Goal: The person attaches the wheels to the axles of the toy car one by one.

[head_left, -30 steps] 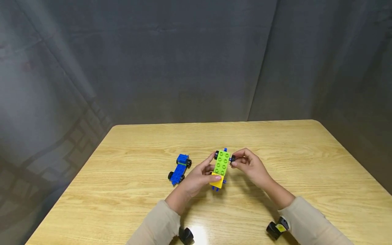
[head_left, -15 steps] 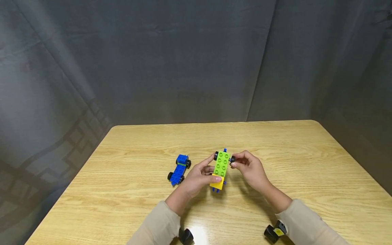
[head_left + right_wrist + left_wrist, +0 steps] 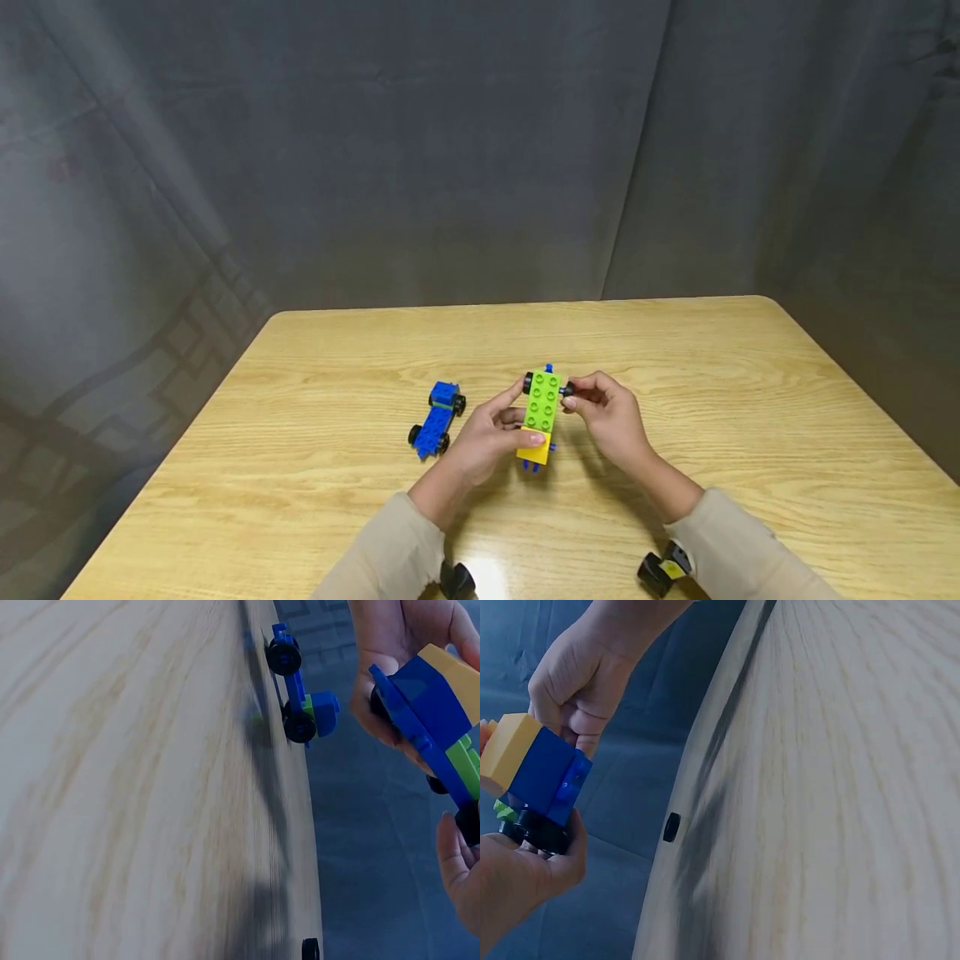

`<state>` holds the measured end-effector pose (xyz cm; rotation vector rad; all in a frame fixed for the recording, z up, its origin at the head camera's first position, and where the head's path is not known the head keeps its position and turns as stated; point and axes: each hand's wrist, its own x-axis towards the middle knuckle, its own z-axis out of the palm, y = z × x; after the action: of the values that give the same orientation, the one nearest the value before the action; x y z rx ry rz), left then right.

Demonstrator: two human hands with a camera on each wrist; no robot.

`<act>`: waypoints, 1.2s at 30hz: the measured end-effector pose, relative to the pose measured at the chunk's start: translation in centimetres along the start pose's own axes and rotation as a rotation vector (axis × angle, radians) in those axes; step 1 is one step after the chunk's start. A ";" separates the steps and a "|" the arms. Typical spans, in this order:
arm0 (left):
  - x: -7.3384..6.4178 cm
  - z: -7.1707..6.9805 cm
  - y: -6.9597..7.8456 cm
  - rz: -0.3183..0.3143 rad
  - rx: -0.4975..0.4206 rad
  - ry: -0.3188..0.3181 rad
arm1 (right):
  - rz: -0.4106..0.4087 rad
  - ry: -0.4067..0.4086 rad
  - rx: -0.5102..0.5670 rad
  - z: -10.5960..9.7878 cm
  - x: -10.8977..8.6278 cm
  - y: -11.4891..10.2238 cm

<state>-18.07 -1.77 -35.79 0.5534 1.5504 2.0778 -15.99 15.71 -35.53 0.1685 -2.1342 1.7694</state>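
In the head view my left hand [image 3: 483, 437] grips a toy brick car [image 3: 542, 400] above the table. It has a lime-green studded top, a yellow block at the near end and, in the wrist views, a blue underside. The thumb lies across the yellow block. On the car's left side sits a black wheel [image 3: 528, 382]. My right hand [image 3: 611, 412] pinches another black wheel [image 3: 567, 389] between thumb and fingertips, right at a blue peg on the car's far right side. A bare blue peg [image 3: 552, 447] sticks out at the near right.
A blue toy truck [image 3: 437, 421] with black wheels stands on the wooden table [image 3: 300, 467], left of my left hand. One loose black wheel [image 3: 672, 827] lies on the table in the left wrist view. Dark grey cloth [image 3: 450, 167] hangs behind the table.
My right hand and forearm have shifted slightly inward, the wheel still pinched at the car's side. The left hand keeps its grip on the car.
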 end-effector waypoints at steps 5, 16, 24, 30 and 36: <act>0.2 0.0 -0.3 -0.008 0.010 0.005 | 0.010 0.005 -0.010 0.0 0.0 0.1; 0.4 0.0 -1.0 -0.018 -0.003 0.034 | 0.046 -0.012 -0.027 0.1 0.2 0.6; 0.3 0.5 -1.1 -0.023 0.016 0.040 | 0.061 -0.031 -0.010 -0.2 0.1 0.5; 0.1 0.9 -0.2 -0.001 0.042 0.046 | -0.010 -0.045 -0.057 -0.1 0.5 -0.3; 0.3 1.0 -0.4 -0.023 0.055 0.045 | 0.031 -0.078 -0.068 -0.5 0.3 -0.1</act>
<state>-17.67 -0.75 -35.92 0.5086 1.6361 2.0493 -16.18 16.19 -35.30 0.1908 -2.2602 1.7312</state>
